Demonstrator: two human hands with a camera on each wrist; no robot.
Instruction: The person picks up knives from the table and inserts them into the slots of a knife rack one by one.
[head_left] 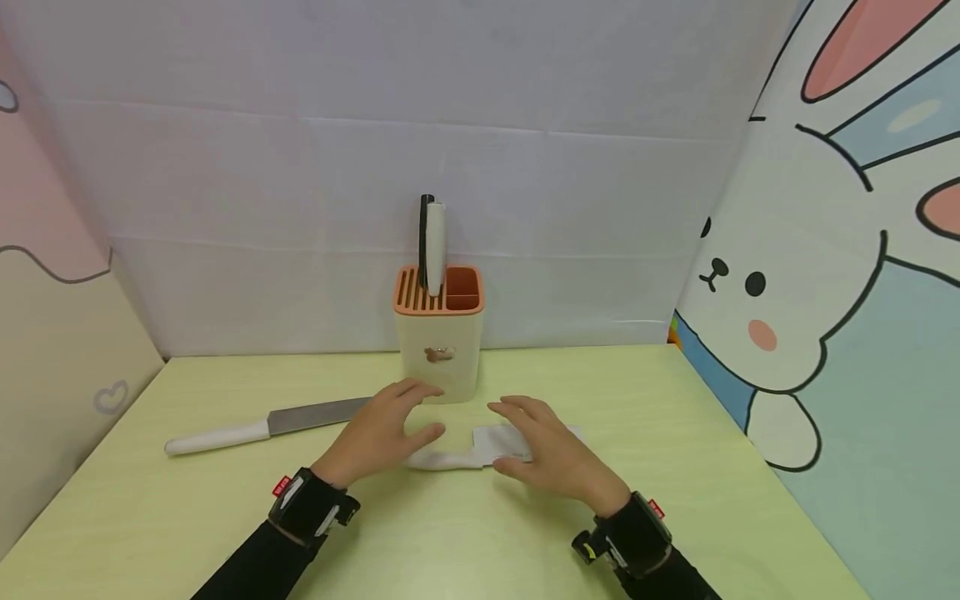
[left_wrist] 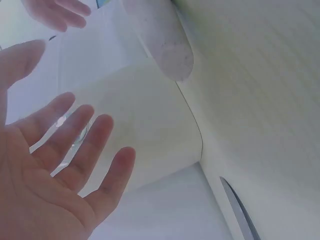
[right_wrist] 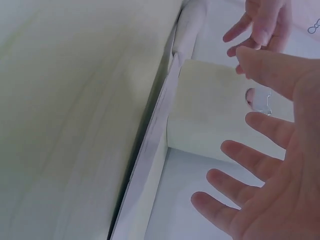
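My left hand [head_left: 381,432] hovers above the table with its fingers spread, between a long knife and the handle of a cleaver. Over the cleaver's blade my right hand [head_left: 551,450] is held with parted fingers and holds nothing. The white cleaver [head_left: 489,446] lies flat, its handle pointing left; the right hand hides part of its blade. To the left lies the long knife [head_left: 217,437] with a white handle and grey blade, its tip behind the left hand. Behind both hands stands a cream knife block [head_left: 442,354] with an orange slotted top.
A white handle [head_left: 436,246] and a black handle [head_left: 423,225] stick up from the block's slots. The pale yellow table [head_left: 450,533] meets a white backdrop [head_left: 300,183] just behind the block. A cartoon-printed panel [head_left: 847,400] flanks the right side.
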